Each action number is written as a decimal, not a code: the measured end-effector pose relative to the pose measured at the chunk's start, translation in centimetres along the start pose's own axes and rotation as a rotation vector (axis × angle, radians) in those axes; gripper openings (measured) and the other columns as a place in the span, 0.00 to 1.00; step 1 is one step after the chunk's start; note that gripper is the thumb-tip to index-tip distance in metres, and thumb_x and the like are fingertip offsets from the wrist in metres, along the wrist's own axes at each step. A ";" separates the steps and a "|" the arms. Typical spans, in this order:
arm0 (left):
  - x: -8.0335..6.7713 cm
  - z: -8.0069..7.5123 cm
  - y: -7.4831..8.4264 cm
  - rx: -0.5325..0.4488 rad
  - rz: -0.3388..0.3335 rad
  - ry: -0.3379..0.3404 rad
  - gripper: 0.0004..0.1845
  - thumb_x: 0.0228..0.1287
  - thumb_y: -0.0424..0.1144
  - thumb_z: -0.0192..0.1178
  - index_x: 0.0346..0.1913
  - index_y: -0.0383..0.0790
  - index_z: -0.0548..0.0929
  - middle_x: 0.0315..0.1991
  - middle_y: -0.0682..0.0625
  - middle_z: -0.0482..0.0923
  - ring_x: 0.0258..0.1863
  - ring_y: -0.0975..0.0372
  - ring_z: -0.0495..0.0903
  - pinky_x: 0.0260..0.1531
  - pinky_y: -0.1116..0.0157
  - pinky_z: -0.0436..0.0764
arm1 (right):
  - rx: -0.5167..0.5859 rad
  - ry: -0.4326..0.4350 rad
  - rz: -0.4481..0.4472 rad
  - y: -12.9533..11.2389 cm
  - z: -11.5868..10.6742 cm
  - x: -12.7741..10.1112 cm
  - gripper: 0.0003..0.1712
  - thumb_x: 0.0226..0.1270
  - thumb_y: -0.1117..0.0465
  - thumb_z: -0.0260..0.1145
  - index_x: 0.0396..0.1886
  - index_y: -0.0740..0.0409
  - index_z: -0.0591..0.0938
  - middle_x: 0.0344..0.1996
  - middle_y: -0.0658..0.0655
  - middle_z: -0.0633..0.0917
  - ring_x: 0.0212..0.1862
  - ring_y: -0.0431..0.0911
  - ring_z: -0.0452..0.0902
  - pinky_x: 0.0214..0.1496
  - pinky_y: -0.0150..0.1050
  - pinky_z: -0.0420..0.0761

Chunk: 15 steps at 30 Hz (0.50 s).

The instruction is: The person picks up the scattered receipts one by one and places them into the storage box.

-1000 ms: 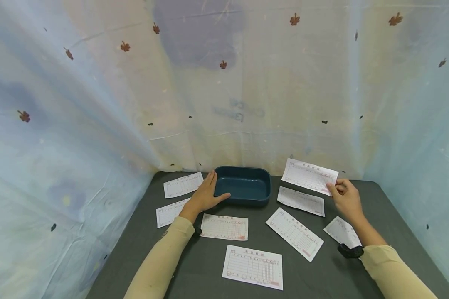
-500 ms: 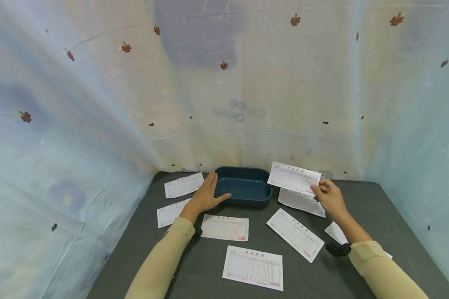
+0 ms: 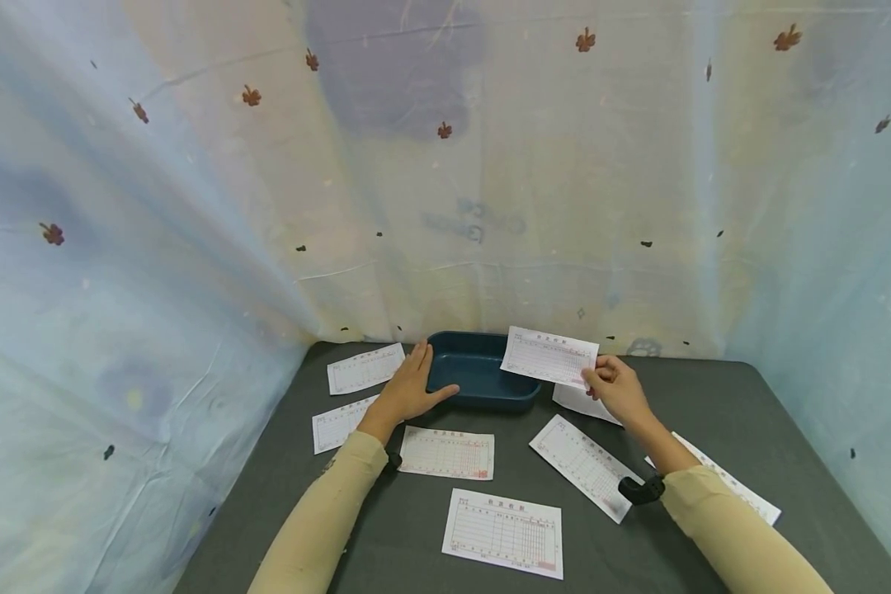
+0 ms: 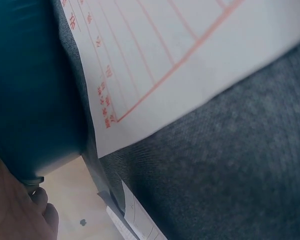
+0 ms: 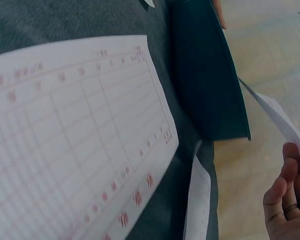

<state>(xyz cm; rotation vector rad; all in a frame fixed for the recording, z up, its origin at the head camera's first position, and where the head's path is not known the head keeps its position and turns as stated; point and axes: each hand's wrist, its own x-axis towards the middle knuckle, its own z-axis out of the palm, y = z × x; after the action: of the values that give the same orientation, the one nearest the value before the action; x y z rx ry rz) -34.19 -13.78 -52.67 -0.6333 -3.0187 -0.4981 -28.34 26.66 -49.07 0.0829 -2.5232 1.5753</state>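
My right hand (image 3: 615,388) pinches the lower right corner of a printed paper form (image 3: 549,356). This sheet overlaps the right part of a dark teal rectangular tray (image 3: 466,403) in the head view. In the right wrist view the held form (image 5: 280,117) reaches over the tray's rim (image 5: 235,75). My left hand (image 3: 408,386) rests at the tray's left end, fingers straight and thumb spread along the near side. In the left wrist view the hand (image 4: 20,205) touches the tray's wall (image 4: 35,90).
Several similar forms lie on the dark grey table (image 3: 386,528): two at the left, one form (image 3: 447,453) before the tray, one form (image 3: 503,533) nearest me, and others at the right, like the slanted form (image 3: 582,462). A patterned curtain (image 3: 490,206) hangs behind.
My right hand has carried the pinched form leftward, from beyond the tray's right side to over its right part. My left hand and the tray have stayed in place.
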 end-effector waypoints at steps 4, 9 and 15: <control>0.1 0.2 -0.1 0.019 0.012 0.003 0.62 0.74 0.77 0.49 0.86 0.28 0.45 0.88 0.34 0.40 0.87 0.44 0.43 0.84 0.43 0.50 | 0.037 -0.030 -0.029 0.0 1.1 0.4 0.13 0.82 0.65 0.65 0.53 0.73 0.77 0.29 0.55 0.89 0.29 0.45 0.80 0.33 0.34 0.79; 0.1 0.2 -0.2 0.041 0.008 0.000 0.61 0.74 0.77 0.48 0.86 0.29 0.45 0.88 0.35 0.39 0.87 0.45 0.43 0.84 0.45 0.49 | 0.075 -0.071 -0.059 0.1 2.5 1.0 0.11 0.81 0.66 0.65 0.52 0.72 0.78 0.28 0.52 0.88 0.28 0.45 0.79 0.32 0.34 0.79; 0.3 0.3 -0.2 0.041 -0.005 -0.005 0.62 0.73 0.78 0.49 0.86 0.29 0.45 0.88 0.35 0.39 0.87 0.45 0.43 0.84 0.46 0.49 | 0.069 -0.106 -0.034 -1.7 3.8 1.4 0.13 0.80 0.68 0.65 0.54 0.76 0.78 0.29 0.64 0.88 0.29 0.50 0.79 0.31 0.34 0.78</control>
<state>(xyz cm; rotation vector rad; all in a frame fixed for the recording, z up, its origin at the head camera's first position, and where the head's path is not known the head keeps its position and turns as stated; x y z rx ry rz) -34.56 -13.72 -53.02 -0.6253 -3.0279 -0.4338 -29.91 22.54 -49.01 0.2229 -2.5302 1.6876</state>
